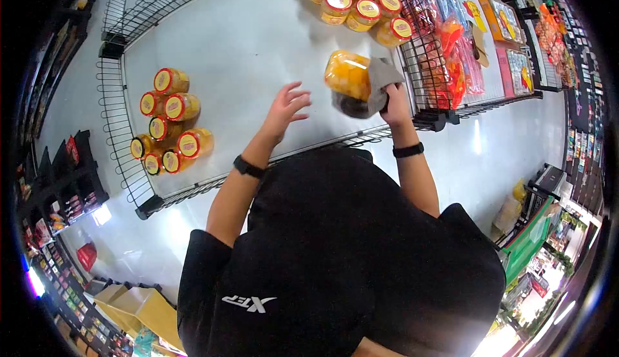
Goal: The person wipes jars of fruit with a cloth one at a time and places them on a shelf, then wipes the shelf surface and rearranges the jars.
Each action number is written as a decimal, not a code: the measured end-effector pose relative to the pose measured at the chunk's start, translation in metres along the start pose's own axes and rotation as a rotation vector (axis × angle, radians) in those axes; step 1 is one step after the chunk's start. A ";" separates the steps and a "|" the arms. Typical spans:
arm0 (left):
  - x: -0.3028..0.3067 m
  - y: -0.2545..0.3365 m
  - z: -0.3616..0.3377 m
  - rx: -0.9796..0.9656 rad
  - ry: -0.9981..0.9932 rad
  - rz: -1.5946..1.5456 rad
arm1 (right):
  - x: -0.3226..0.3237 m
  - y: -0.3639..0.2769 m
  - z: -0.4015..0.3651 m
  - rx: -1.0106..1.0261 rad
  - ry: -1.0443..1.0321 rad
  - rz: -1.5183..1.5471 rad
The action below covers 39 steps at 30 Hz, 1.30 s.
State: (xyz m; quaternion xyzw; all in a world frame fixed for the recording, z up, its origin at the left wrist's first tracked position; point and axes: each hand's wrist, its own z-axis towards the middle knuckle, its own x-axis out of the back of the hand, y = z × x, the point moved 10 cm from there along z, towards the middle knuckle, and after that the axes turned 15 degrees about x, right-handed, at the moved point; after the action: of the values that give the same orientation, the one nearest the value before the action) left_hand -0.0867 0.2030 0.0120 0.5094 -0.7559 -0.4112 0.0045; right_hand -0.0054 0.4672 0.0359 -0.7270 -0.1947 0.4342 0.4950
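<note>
My right hand (pixel 396 104) is closed on a bunched grey cloth (pixel 383 81). The cloth wraps one end of a glass jar (pixel 347 73) of yellow fruit chunks, which lies tilted just over the white shelf. That end of the jar is hidden by the cloth. To the left, my left hand (pixel 286 110) hovers above the shelf surface (pixel 251 60) with its fingers apart and nothing in them. A dark shape below the jar, partly covered by the cloth, is too blurred to name.
Several similar jars with red-rimmed lids (pixel 367 10) stand at the back right. Another group of jars (pixel 182 107) stands on the left. Black wire rails (pixel 116 118) edge the shelf. Beyond the right divider (pixel 422 54) are bagged goods (pixel 454 54) and boxes (pixel 501 20).
</note>
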 end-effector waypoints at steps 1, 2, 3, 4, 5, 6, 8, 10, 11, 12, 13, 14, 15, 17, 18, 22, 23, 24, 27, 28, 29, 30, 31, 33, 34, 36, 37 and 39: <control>-0.018 0.019 -0.009 -0.055 -0.136 -0.140 | -0.028 -0.010 -0.009 0.127 -0.141 -0.099; -0.027 0.031 -0.018 -0.101 -0.144 -0.154 | -0.052 -0.013 -0.017 0.147 -0.221 -0.142; -0.035 0.043 -0.027 -0.148 -0.152 -0.169 | -0.076 -0.015 -0.025 0.171 -0.301 -0.185; -0.036 0.053 -0.037 -0.197 -0.159 -0.188 | -0.097 -0.012 -0.031 0.088 -0.325 -0.171; -0.029 0.060 -0.049 -0.219 -0.159 -0.172 | -0.117 -0.013 -0.035 0.100 -0.419 -0.287; -0.021 0.068 -0.063 -0.328 -0.093 -0.063 | -0.130 -0.009 -0.041 0.040 -0.372 -0.219; -0.009 0.084 -0.092 -0.544 0.037 0.169 | -0.158 0.005 -0.053 -0.067 -0.270 -0.081; -0.012 0.109 -0.140 -0.786 0.280 0.498 | -0.177 0.031 -0.066 -0.216 -0.244 0.071; -0.021 0.125 -0.168 -0.910 0.409 0.708 | -0.191 0.043 -0.075 -0.314 -0.258 0.183; -0.030 0.133 -0.193 -1.022 0.541 0.922 | -0.205 0.054 -0.087 -0.417 -0.269 0.293; -0.032 0.131 -0.200 -0.975 0.562 0.998 | -0.209 0.062 -0.093 -0.398 -0.274 0.215; -0.035 0.131 -0.209 -1.011 0.572 1.117 | -0.217 0.066 -0.098 -0.423 -0.279 0.242; -0.039 0.128 -0.217 -1.038 0.577 1.235 | -0.227 0.065 -0.105 -0.451 -0.279 0.268; -0.041 0.117 -0.226 -1.151 0.620 1.367 | -0.256 0.050 -0.114 -0.443 -0.289 0.214; -0.040 0.115 -0.229 -1.167 0.715 1.368 | -0.258 0.038 -0.102 -0.108 -0.453 -0.032; -0.031 0.129 -0.249 -1.184 0.773 1.338 | -0.286 0.027 -0.098 0.181 -0.587 -0.194; -0.026 0.140 -0.260 -1.166 0.665 1.265 | -0.292 0.039 -0.094 -0.074 -0.490 0.104; -0.020 0.143 -0.266 -1.139 0.558 1.185 | -0.294 0.053 -0.096 -0.335 -0.376 0.393; 0.029 0.156 -0.264 -1.034 0.456 0.809 | -0.293 0.049 -0.087 -0.277 -0.526 0.487; 0.036 0.159 -0.264 -0.993 0.464 0.854 | -0.299 0.039 -0.095 -0.240 -0.502 0.403; 0.039 0.153 -0.259 -0.937 0.380 0.803 | -0.311 0.018 -0.109 -0.183 -0.473 0.171; 0.038 0.144 -0.252 -0.879 0.295 0.750 | -0.325 0.003 -0.115 -0.123 -0.478 0.141; 0.043 0.139 -0.249 -0.819 0.283 0.695 | -0.333 -0.002 -0.119 -0.135 -0.496 0.123; 0.048 0.146 -0.258 -0.962 0.320 0.721 | -0.341 0.002 -0.127 -0.193 -0.571 0.277; 0.048 0.147 -0.264 -1.029 0.338 0.724 | -0.340 0.011 -0.131 -0.239 -0.627 0.451; 0.047 0.152 -0.277 -1.060 0.444 0.777 | -0.332 0.023 -0.133 -0.287 -0.591 0.546; 0.046 0.155 -0.284 -1.076 0.487 0.837 | -0.323 0.030 -0.140 -0.296 -0.500 0.465; 0.038 0.162 -0.297 -1.094 0.558 0.964 | -0.313 0.028 -0.149 -0.222 -0.443 0.256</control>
State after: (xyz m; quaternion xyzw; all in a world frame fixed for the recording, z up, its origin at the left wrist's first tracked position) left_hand -0.1023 0.0134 0.2945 0.1349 -0.5543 -0.5348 0.6233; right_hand -0.0577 0.1500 0.1679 -0.6828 -0.2510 0.6176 0.2988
